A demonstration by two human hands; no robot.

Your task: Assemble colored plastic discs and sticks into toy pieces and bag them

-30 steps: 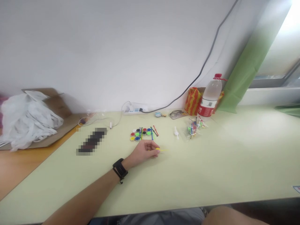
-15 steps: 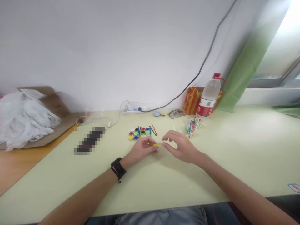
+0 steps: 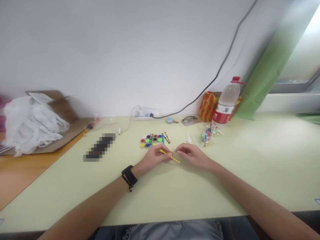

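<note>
Yellow arrow piece [image 3: 172, 157]: in my left hand, over the table; it lies slantwise, arrowhead end at my left fingers, other end pointing down toward my right side.
Left hand [image 3: 154, 156]: pinched on the piece near its middle, thumb in front; both ends show past the grip. Cannot tell whether the hand rests on the surface.
Right hand [image 3: 193, 156]: half-curled, just beside the piece and apparently apart from it; nothing visible in the fingers.
Step in hand: holding and orienting this single piece, in my judgement.
Next move: seems to call for a steady left pinch and the lower end left free, so that the right fingertips could meet it; the shaft is thin, so light pressure would suit.
Coloured discs [image 3: 147, 141]: grouped just beyond my left hand, thin sticks lying among them; red stick [image 3: 167, 137] at the group's right edge.
White piece [image 3: 189, 138]: alone beyond my right hand.
Clear bag [image 3: 209, 135]: farther right, mixed coloured parts inside, too jumbled to count.
Bottle [image 3: 226, 105]: upright behind the bag, beside a striped bag [image 3: 207, 106].
Power strip [image 3: 142, 115]: at the wall, behind the discs.
Table [image 3: 212, 196]: pale green, under everything listed.
</note>
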